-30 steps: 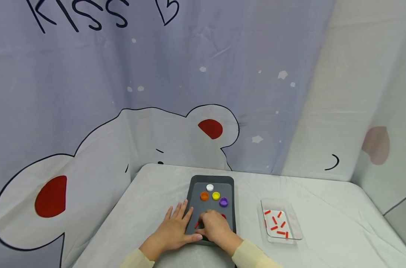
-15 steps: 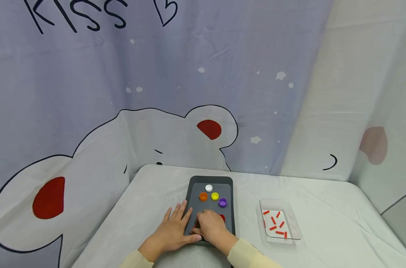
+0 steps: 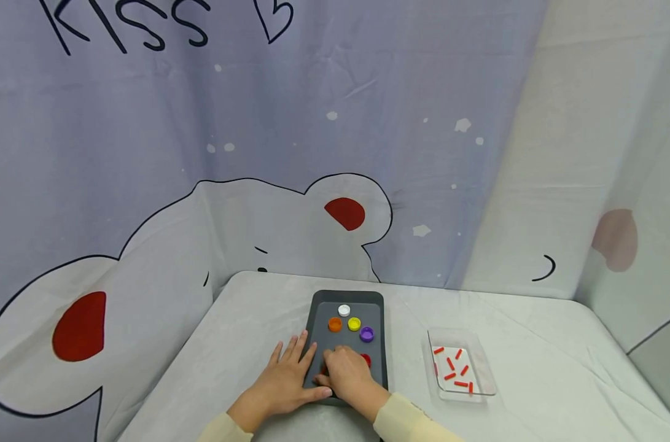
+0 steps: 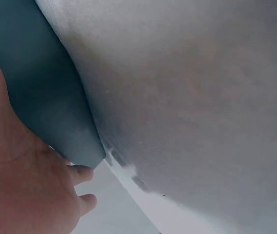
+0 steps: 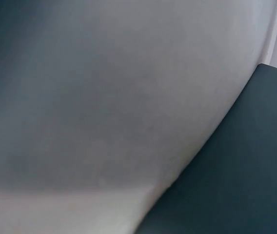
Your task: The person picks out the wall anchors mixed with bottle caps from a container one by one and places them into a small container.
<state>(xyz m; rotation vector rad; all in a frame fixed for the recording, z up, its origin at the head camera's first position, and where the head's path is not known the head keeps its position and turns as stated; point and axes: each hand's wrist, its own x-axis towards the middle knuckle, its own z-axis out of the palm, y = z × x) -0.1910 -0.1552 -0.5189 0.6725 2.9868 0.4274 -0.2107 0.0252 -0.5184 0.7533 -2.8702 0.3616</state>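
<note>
A dark grey tray point(image 3: 311, 319) lies on the white-covered table. My left hand point(image 3: 282, 383) spreads its fingers along the tray's left edge, thumb reaching over the near end. In the left wrist view, that hand point(image 4: 26, 161) rests against the dark side of the tray point(image 4: 46, 87). Bent over the near part of the tray, my right hand point(image 3: 348, 374) pinches a small red stick, mostly hidden by its fingers. Beside its knuckles sits a red cap point(image 3: 366, 360), partly covered. The right wrist view shows no fingers, only tray and pale cloth.
On the tray's far half sit a white cap point(image 3: 344, 310), an orange cap point(image 3: 335, 324), a yellow cap point(image 3: 354, 324) and a purple cap point(image 3: 366, 334). To the right, a clear plastic box point(image 3: 481, 362) holds several short red sticks point(image 3: 451, 364). A printed curtain point(image 3: 290, 233) stands behind the table.
The right hand has lowered slightly towards the tray and shifted a little, hiding more of the red stick. The left hand has stayed in place on the tray.
</note>
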